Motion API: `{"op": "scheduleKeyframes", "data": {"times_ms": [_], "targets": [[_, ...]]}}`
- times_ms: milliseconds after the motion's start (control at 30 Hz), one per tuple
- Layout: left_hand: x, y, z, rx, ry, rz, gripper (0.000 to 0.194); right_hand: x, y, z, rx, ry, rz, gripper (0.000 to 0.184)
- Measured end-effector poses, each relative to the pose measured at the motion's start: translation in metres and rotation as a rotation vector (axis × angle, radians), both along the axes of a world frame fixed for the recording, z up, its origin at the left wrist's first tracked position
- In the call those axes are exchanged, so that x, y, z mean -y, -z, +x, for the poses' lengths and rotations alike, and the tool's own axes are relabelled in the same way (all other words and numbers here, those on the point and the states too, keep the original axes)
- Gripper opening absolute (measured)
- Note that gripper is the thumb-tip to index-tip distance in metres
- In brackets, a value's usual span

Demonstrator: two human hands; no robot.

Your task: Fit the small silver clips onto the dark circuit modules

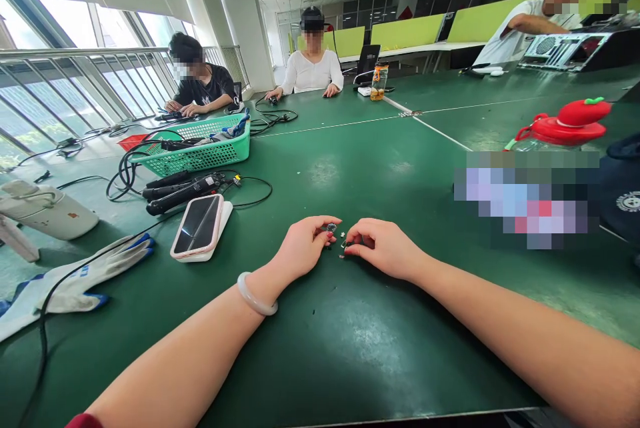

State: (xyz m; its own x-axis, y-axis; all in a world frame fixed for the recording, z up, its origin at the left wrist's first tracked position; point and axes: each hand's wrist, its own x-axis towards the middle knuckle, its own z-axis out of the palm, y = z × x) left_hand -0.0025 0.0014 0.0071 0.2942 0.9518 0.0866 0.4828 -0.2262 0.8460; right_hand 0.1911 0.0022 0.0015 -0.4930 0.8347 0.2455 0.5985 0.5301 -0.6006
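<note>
My left hand (303, 246), with a pale bangle (256, 295) on its wrist, pinches a small dark part with a shiny top (331, 228) just above the green table (360, 341). Its exact kind is too small to make out. Facing it from a short gap away, my right hand (387, 248) has thumb and forefinger brought together at a tiny metallic piece (344, 245). Whether that piece is gripped or only touched is hard to see. Another tiny light bit (343, 235) shows between the two hands.
Left of my hands lie a phone (199, 225), black curling irons or similar handles (183, 193), cables, a work glove (75, 278) and a green basket (200, 151). A red-lidded bottle (565, 127) and dark bag (623, 188) stand right. Several people sit around the table.
</note>
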Motion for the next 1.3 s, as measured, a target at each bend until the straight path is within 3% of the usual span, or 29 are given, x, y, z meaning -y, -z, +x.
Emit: {"op": "scheduleKeyframes", "data": {"times_ms": [200, 400, 533, 1033, 1300], "targets": [[0.001, 0.001, -0.001, 0.038, 0.036, -0.017, 0.033, 0.003, -0.004, 0.000, -0.109, 0.064, -0.004, 0.010], [0.003, -0.005, 0.000, -0.080, 0.055, 0.046, 0.033, 0.003, -0.006, -0.001, -0.408, 0.080, -0.244, 0.018], [0.003, -0.007, 0.000, -0.193, 0.032, 0.133, 0.033, 0.001, -0.004, -0.001, -0.498, 0.070, -0.350, 0.020], [0.010, -0.013, 0.001, -0.396, 0.103, 0.360, 0.039, 0.005, -0.004, -0.005, -0.369, 0.080, -0.298, 0.013], [0.012, -0.013, 0.001, -0.407, 0.125, 0.418, 0.041, 0.005, -0.004, -0.004, -0.341, 0.104, -0.280, 0.012]]}}
